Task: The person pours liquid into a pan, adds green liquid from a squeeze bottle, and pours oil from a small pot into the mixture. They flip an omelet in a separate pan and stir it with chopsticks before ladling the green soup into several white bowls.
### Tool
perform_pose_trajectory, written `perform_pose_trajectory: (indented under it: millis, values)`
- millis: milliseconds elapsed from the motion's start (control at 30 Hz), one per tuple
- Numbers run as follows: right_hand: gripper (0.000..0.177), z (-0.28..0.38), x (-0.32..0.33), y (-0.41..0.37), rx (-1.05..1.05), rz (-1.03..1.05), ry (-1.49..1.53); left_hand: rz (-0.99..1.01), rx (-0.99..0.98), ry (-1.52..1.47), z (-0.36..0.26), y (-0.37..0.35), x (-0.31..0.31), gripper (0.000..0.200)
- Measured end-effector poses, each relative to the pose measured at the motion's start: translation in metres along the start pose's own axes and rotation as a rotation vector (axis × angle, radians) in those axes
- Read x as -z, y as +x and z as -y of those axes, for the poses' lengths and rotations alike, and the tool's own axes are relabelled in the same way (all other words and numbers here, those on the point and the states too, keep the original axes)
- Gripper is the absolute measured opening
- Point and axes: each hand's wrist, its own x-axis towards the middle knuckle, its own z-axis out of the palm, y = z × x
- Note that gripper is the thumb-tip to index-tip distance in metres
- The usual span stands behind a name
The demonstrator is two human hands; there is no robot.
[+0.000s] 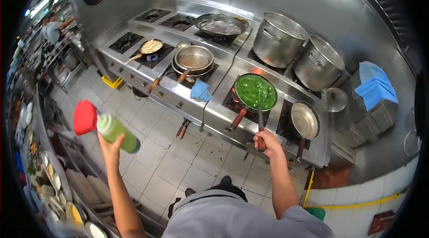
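Observation:
My left hand is wrapped round a squeeze bottle of yellow-green liquid, held tilted over the floor away from the stove. A red container overlaps the pale top end of the bottle in this view. My right hand grips the wooden handle of a long metal utensil. Its far end dips into a pan of bright green leafy food on a burner, so the tip is hidden. The pan's reddish handle points toward me, just left of my right hand.
A pale frying pan sits to the right. Two large stockpots stand behind. Leftward are a blue cloth, stacked pans and a small pan of food over a flame. Another person is far left.

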Motion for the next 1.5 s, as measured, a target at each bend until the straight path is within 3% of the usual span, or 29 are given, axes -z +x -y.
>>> perform_pose_trajectory:
  millis: [67, 133, 200, 267, 300, 433, 500, 533, 600, 667, 733, 833, 933, 1000, 1033, 1067, 1133, 1200, 1333, 1433, 1500]
  values:
    - [0.016, 0.022, -0.002, -0.017, -0.111, -0.027, 0.317, -0.011, 0.067, 0.009, 0.014, -0.024, -0.003, 0.074]
    - [0.015, 0.024, 0.031, 0.000, -0.072, 0.251, 0.728, -0.007, 0.103, -0.010, 0.035, -0.046, -0.006, 0.075]
    - [0.018, 0.016, 0.050, 0.018, -0.023, 0.312, 0.744, -0.019, 0.142, -0.025, 0.049, -0.071, -0.010, 0.076]
    - [0.022, 0.006, 0.036, 0.025, 0.067, -0.031, 0.074, -0.037, 0.204, -0.029, 0.054, -0.094, -0.018, 0.079]
    - [0.025, -0.004, 0.028, 0.030, 0.103, -0.082, -0.129, -0.045, 0.193, -0.033, 0.060, -0.105, -0.021, 0.079]
    - [0.021, -0.001, 0.003, 0.000, -0.014, -0.023, 0.104, -0.099, 0.237, -0.001, 0.075, -0.146, -0.036, 0.083]
    - [0.017, 0.014, 0.029, -0.004, -0.113, 0.227, 0.568, -0.059, 0.257, 0.012, 0.077, -0.158, -0.042, 0.085]
    - [0.015, 0.016, 0.046, 0.004, -0.063, 0.281, 0.689, -0.056, 0.256, 0.019, 0.084, -0.163, -0.044, 0.085]
    - [0.018, 0.018, 0.065, 0.023, -0.004, 0.343, 0.606, -0.037, 0.252, -0.007, 0.088, -0.168, -0.053, 0.086]
    - [0.024, 0.005, 0.058, 0.030, 0.072, 0.000, -0.059, -0.038, 0.270, -0.002, 0.079, -0.172, -0.059, 0.087]
    - [0.029, -0.018, 0.044, 0.031, 0.063, -0.044, -0.270, -0.063, 0.284, -0.009, 0.074, -0.175, -0.063, 0.088]
    - [0.029, -0.008, 0.027, 0.000, -0.060, 0.007, -0.106, -0.104, 0.262, 0.035, 0.067, -0.182, -0.063, 0.089]
    - [0.021, 0.017, 0.056, -0.001, -0.153, 0.304, 0.570, -0.111, 0.255, 0.098, 0.068, -0.189, -0.062, 0.089]
    - [0.019, 0.011, 0.082, 0.027, -0.038, 0.424, 0.727, -0.105, 0.258, 0.103, 0.070, -0.195, -0.062, 0.089]
    - [0.019, 0.009, 0.082, 0.034, -0.037, 0.341, 0.596, -0.104, 0.254, 0.102, 0.069, -0.196, -0.064, 0.089]
    - [0.021, 0.002, 0.079, 0.038, 0.061, 0.203, 0.219, -0.104, 0.252, 0.102, 0.067, -0.197, -0.065, 0.089]
    - [0.020, -0.018, 0.057, 0.031, 0.114, 0.040, -0.245, -0.110, 0.245, 0.105, 0.059, -0.199, -0.069, 0.087]
    - [0.021, -0.011, 0.038, 0.005, 0.048, -0.029, -0.276, -0.120, 0.253, 0.086, 0.058, -0.202, -0.071, 0.085]
    - [0.025, 0.032, 0.066, -0.024, -0.063, 0.154, 0.008, -0.133, 0.281, 0.044, 0.053, -0.207, -0.075, 0.080]
    - [0.031, 0.048, 0.084, -0.032, -0.107, 0.170, -0.039, -0.121, 0.284, 0.075, 0.046, -0.206, -0.077, 0.080]
    - [0.053, 0.044, 0.087, -0.032, -0.020, 0.066, -0.398, -0.120, 0.267, 0.100, 0.053, -0.205, -0.074, 0.080]
